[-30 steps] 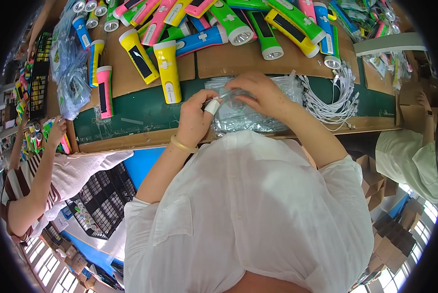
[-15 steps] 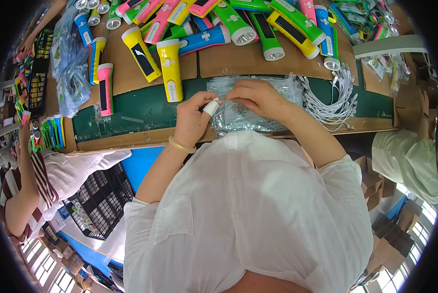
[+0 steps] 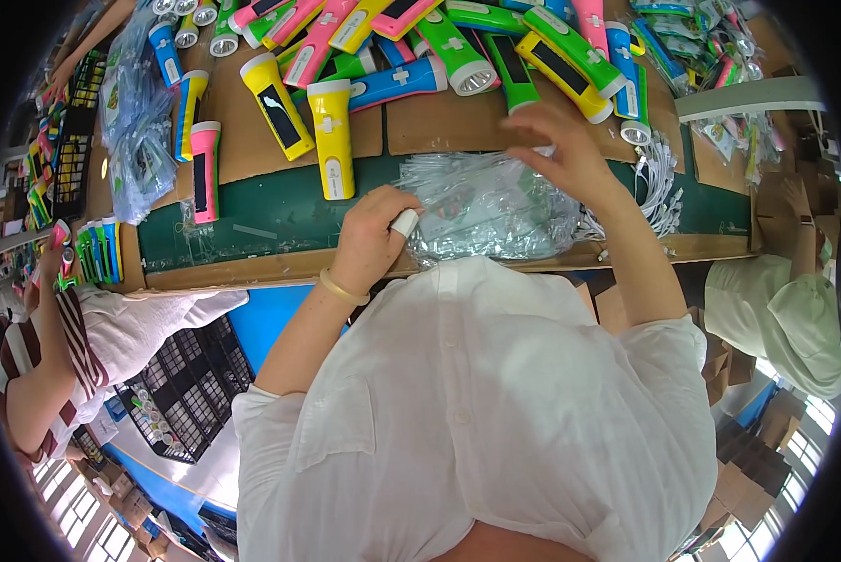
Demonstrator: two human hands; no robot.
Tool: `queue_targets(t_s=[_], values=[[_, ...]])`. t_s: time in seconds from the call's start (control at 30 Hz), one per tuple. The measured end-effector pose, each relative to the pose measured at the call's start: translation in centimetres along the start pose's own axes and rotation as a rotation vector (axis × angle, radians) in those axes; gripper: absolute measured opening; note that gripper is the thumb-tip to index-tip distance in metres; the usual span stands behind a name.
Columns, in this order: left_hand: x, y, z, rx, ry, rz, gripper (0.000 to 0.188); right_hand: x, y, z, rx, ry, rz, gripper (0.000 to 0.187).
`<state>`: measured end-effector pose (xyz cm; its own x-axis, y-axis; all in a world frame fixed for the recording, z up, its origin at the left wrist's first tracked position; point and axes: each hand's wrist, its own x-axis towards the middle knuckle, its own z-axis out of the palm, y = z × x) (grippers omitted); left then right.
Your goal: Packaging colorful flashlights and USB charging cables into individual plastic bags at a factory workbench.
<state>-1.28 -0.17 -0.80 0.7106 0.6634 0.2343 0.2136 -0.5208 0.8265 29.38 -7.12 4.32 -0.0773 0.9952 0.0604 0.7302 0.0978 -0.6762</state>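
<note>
A stack of clear plastic bags lies at the table's near edge, in front of my body. My left hand is curled at the stack's left edge, pinching a bag there; a white wrap covers one of its digits. Above the stack's far right corner is my right hand, its fingers apart and partly blurred, holding nothing that I can see. Just beyond it a green flashlight lies at the front of the flashlight pile. Nearest my left hand stands out a yellow flashlight with a white cross.
White cables lie bundled right of the bags. A pink flashlight and more plastic bags are at the left. Packed bags heap at the far right beyond a pale curved bar. Other people work on both sides.
My right hand has left the bag edge beside my left hand and moved right and away from me, toward the flashlights. The bag stack's top now lies spread wider. My left hand has barely moved.
</note>
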Motion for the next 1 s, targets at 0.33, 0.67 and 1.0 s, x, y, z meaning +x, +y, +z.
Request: queue_targets(t_s=[0.33,0.67,1.0], values=[[2.3,2.3,1.9,-0.11,-0.233,0.467,0.025,7.0,0.0,2.6,-0.215,0.567,-0.142,0.05],[2.0,0.7,1.6,-0.136,-0.132,0.356,0.016,-2.5,-6.2,-8.4,0.551,-0.023,0.205,0.04],[1.8,1.7,2.6,-0.176,-0.085,0.315,0.013,-2.1,-2.6,2.8,0.707,-0.324,0.264,0.058]])
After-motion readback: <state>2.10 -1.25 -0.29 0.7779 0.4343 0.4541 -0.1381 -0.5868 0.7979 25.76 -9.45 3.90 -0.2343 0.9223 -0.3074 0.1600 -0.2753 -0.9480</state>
